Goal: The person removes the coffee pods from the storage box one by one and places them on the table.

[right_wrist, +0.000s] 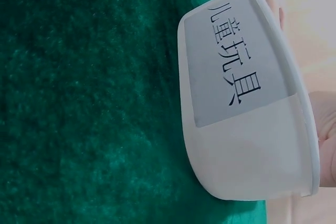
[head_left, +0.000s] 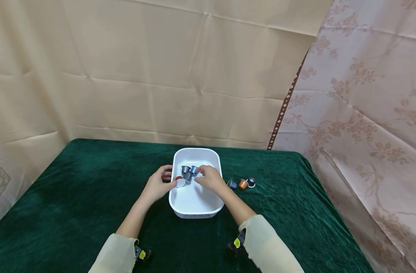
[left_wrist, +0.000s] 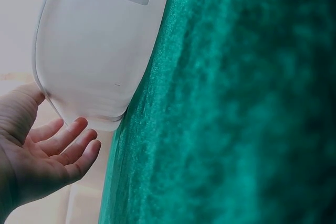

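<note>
A white plastic bin (head_left: 196, 206) stands on the table, a label with printed characters (right_wrist: 231, 56) on its front wall. Several coffee capsules lie inside, among them a grey one (head_left: 185, 169), a blue one (head_left: 194, 169) and a red one with a white lid (head_left: 180, 182). My left hand (head_left: 157, 185) holds the bin's left wall, thumb over the rim and loosely bent fingers outside. Reaching over the right side, my right hand (head_left: 210, 179) has thumb and index finger spread beside the blue capsule, fingertips close to it.
Right of the bin lie three more capsules: a blue one (head_left: 232, 184), an orange one (head_left: 243, 184) and a dark one (head_left: 251, 182). Dark green velvet cloth (head_left: 92, 189) covers the table. Beige curtain (head_left: 160, 76) hangs behind, floral curtain (head_left: 365, 113) at the right.
</note>
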Tool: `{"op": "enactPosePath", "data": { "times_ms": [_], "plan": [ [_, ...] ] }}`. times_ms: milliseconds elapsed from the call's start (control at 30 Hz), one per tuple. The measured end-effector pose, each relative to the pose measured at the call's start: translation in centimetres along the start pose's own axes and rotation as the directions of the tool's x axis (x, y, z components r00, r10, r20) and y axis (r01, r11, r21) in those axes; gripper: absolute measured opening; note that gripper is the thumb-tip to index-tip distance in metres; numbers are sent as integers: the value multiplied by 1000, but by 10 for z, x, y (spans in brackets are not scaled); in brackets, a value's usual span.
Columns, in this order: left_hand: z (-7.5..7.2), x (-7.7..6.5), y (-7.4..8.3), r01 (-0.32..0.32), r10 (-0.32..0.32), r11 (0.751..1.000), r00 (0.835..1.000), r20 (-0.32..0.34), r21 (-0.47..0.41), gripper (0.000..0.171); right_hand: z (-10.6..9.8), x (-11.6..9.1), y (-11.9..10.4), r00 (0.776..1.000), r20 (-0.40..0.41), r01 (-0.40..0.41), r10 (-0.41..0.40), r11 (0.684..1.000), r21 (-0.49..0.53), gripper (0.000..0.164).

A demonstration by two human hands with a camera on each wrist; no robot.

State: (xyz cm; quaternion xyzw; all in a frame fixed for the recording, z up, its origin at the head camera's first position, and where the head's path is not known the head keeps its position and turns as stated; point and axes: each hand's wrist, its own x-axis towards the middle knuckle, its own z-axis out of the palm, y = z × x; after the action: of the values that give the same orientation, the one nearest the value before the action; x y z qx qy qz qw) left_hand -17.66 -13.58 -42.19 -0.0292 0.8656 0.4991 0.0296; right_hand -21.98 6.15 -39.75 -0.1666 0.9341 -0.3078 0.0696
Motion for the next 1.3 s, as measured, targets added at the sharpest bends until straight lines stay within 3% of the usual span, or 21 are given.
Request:
{"op": "enactPosePath", "data": {
  "times_ms": [167,467,700,867,1067,1300],
  "plan": [
    [0,1,0,-9,9,1000,1000,-3,5,58,-1,1,0,998,-50,42,-43,999,-31,29],
    [-1,0,-1,-2,2,1000,1000,-5,7,59,3,1,-3,998,-28,-50,48,995,-90,33],
    [-2,-1,1,1,-1,1000,1000,2,8,60,2,3,0,1000,17,16,-17,999,30,32],
    [-2,0,1,-4,4,1000,1000,2,2,60,-2,2,0,999,-27,40,-39,998,53,30],
    [-2,0,1,-7,7,1000,1000,1,-9,61,1,3,-2,998,-57,19,-23,998,-59,31],
    [1,1,-1,-15,15,1000,1000,-7,0,59,3,3,-5,996,-88,-46,28,975,-219,31]
  ]
}}
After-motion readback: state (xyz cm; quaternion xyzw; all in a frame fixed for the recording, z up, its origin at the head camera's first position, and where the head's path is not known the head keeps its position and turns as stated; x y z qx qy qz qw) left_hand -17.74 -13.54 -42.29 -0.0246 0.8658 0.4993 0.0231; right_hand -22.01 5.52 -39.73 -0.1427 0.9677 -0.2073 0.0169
